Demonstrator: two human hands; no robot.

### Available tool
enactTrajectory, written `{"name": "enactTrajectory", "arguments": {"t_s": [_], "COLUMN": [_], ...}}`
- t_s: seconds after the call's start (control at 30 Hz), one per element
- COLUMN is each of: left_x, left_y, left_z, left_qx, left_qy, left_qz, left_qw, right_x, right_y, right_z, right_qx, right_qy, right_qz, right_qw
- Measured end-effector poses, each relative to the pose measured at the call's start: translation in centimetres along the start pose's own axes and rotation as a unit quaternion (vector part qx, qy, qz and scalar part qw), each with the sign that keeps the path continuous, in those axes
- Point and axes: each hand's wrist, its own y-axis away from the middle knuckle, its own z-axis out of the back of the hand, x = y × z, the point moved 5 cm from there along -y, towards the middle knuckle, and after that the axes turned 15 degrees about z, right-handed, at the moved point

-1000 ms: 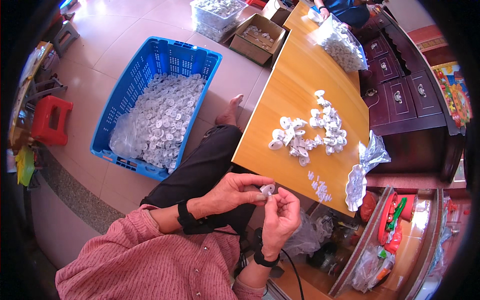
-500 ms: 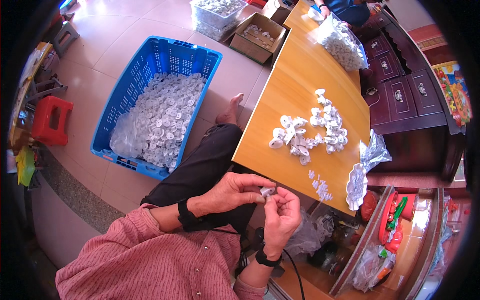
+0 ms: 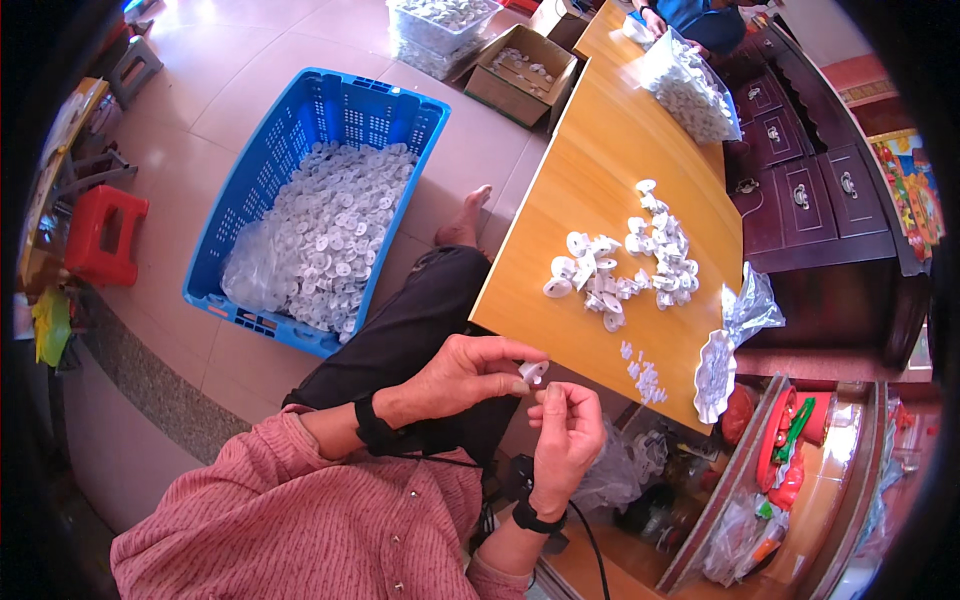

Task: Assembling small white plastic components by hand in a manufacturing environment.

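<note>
Between the thumb and fingers of my left hand [image 3: 468, 376] is a small white plastic part [image 3: 534, 372] with a round disc. My right hand [image 3: 569, 432] is just beside it, thumb and forefinger pinched together; whether a tiny piece sits in that pinch is hidden. On the wooden table [image 3: 540, 230] in front lie two clusters of similar white plastic parts [image 3: 600, 280]. Nearer the table's edge are several tiny clear pieces [image 3: 645, 378]. A scalloped white dish [image 3: 713, 375] beside them holds more of these small pieces.
A blue crate [image 3: 205, 255] full of white discs stands on the floor at left, near my leg. At the table's far end a person's hand [image 3: 654, 22] is by a bag of white parts [image 3: 690, 95]. A cardboard box [image 3: 520, 80] and a red stool [image 3: 105, 235] stand farther off.
My right hand has drawn slightly away from the white plastic part, leaving a small gap. The left hand still holds the part, which is turned a little.
</note>
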Motion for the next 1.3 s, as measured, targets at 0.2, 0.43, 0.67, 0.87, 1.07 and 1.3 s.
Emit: {"name": "enactTrajectory", "arguments": {"t_s": [0.2,0.43,0.67,0.87,1.07,1.3], "left_x": [-0.2,-0.1,-1.1,-1.1,-1.2,-1.2], "left_y": [0.1,0.1,0.4,0.4,0.6,0.5], "left_z": [-0.1,-0.2,-0.2,-0.1,0.2,0.3], "left_qx": [-0.001,-0.002,-0.03,-0.042,-0.055,-0.052], "left_qy": [0.0,-0.017,-0.156,-0.165,-0.166,-0.157], "left_qz": [-0.008,-0.016,-0.081,-0.089,-0.078,-0.089], "left_qw": [1.0,1.0,0.984,0.981,0.981,0.982], "right_x": [-0.4,-0.5,-0.4,-0.6,-0.8,-0.5], "right_y": [0.2,0.2,0.2,0.3,0.2,0.2], "right_z": [-0.4,-0.5,-0.5,-0.8,-1.3,-1.5], "right_qx": [0.039,0.051,0.054,0.052,0.056,0.055], "right_qy": [0.008,0.053,0.063,0.069,0.053,0.045], "right_qz": [0.006,0.004,0.013,0.027,0.016,0.026], "right_qw": [0.999,0.997,0.996,0.996,0.997,0.997]}}
